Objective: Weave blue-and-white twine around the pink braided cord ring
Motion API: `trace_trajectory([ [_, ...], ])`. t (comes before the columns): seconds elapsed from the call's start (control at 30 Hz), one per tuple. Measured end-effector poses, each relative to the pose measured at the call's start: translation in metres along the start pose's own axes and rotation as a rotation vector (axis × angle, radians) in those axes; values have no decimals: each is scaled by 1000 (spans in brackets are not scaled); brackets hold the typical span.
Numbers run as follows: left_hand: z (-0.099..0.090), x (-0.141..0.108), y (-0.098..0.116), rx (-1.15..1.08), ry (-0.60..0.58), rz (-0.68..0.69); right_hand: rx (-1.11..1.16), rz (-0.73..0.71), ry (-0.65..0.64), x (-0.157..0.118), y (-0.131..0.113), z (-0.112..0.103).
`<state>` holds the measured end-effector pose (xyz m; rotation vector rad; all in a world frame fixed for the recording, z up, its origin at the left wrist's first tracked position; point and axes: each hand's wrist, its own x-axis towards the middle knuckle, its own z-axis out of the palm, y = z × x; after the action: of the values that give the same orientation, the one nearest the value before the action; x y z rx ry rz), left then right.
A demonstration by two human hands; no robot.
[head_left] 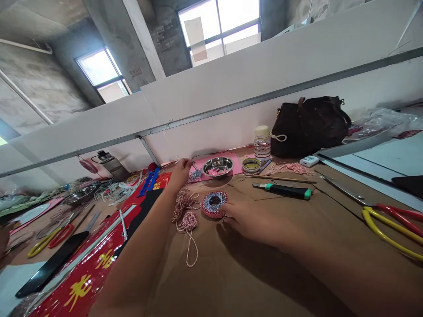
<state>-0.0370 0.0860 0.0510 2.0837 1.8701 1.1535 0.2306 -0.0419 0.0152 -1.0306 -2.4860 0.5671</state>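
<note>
I'm pinching the ring on the bench.
My right grip is holding its right edge between thumb and fingers; my left grip is pinching blue cord beside the bowl.

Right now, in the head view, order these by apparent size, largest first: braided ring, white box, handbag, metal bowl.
1. Handbag
2. Metal bowl and braided ring: too alike to rank
3. White box
</note>
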Motion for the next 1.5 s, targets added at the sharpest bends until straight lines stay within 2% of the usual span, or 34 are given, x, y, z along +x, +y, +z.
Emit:
trace_trajectory([
  [0.1, -15, 3, 20, -167, 73, 25, -28, -46, 52, 2, 3, 1],
  [0.17, -21, -2, 31, -263, 67, 44, -1, -40, 105, 5, 5, 2],
  [0.3, -33, -23, 50, -385, -42, 93, 178, 40, 164, 9, 12, 0],
  [0.47, -43, -52, 70, -400, -200, 124, 495, 90, 302, 19, 13, -4],
  [0.53, -42, -61, 76, -373, -240, 136, 673, 71, 301, 32, 6, -2],
  [0.63, -43, -66, 76, -291, -279, 145, 867, 94, 233, 61, -12, 4],
  [0.7, -50, -63, 65, -195, -239, 112, 865, 136, 220, 78, -23, 7],
  [0.77, -61, -57, 42, -65, -130, 31, 839, 154, 227, 83, -29, 9],
  [0.83, -70, -52, 11, 83, -39, -80, 814, 139, 187, 74, -31, 12],
  [0.9, -71, -49, -23, 203, -62, -173, 769, 101, 81, 55, -31, 13],
  [0.93, -68, -49, -39, 247, -97, -204, 724, 78, 37, 45, -30, 14],
  [1.0, -56, -49, -64, 308, -163, -256, 542, 26, 37, 28, -27, 13],
  [1.07, -42, -50, -78, 341, -204, -286, 392, 18, 116, 18, -21, 9],
  [1.13, -32, -49, -81, 354, -209, -300, 350, 55, 212, 15, -10, 3],
  [1.2, -32, -45, -75, 350, -169, -297, 370, 114, 288, 17, 5, -3],
  [1.3, -53, -33, -47, 318, -23, -244, 424, 195, 351, 21, 25, -9],
  [1.4, -88, -24, 2, 249, 189, -138, 473, 191, 402, 22, 34, -10],
  [1.47, -109, -29, 43, 176, 308, -31, 513, 152, 433, 20, 31, -11],
  [1.5, -117, -36, 65, 49, 393, 71, 535, 128, 444, 19, 28, -13],
])
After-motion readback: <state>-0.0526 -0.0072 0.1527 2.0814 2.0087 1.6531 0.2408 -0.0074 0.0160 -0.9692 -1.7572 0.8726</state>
